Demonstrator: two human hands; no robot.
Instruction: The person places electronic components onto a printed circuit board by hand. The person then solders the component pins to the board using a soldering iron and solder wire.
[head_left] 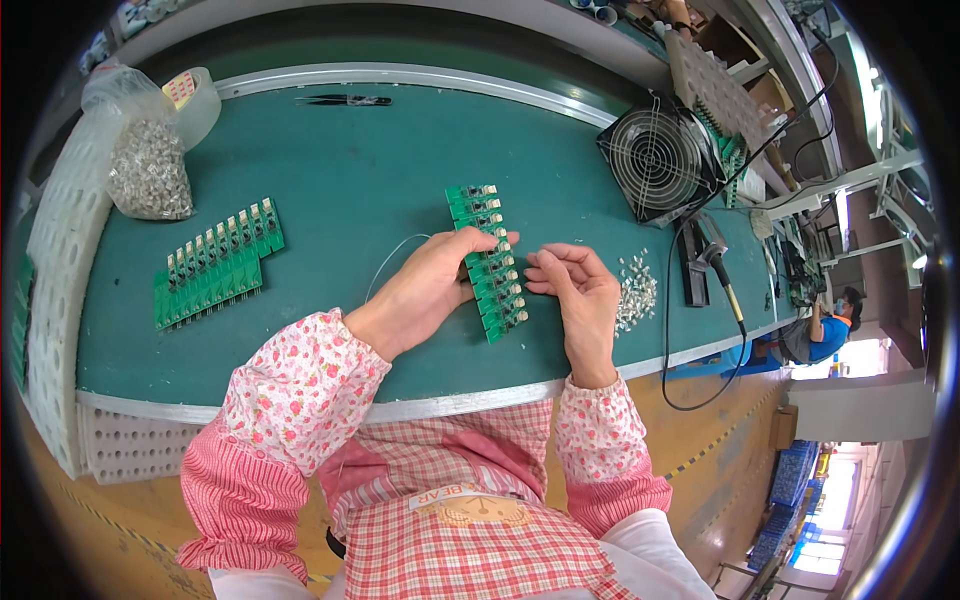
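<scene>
A green circuit board strip (490,275) with a row of small white connectors stands out over the middle of the mat, and my left hand (427,282) grips it by its left side, thumb across its face. Close to the strip's right edge, my right hand (576,290) is closed with thumb and fingertips pinched together. Whatever sits in that pinch is too small or hidden to make out. Beside the right hand lies a scattered pile of tiny white parts (636,293). More joined green boards (218,265) with similar connectors rest at the left.
A bag of small parts (150,168) and a tape roll (196,106) stand at the far left, by white foam trays (62,290). Tweezers (345,100) lie at the back. On the right are a black fan (660,160), a soldering iron (722,262) and its cable. A person (828,335) sits farther off.
</scene>
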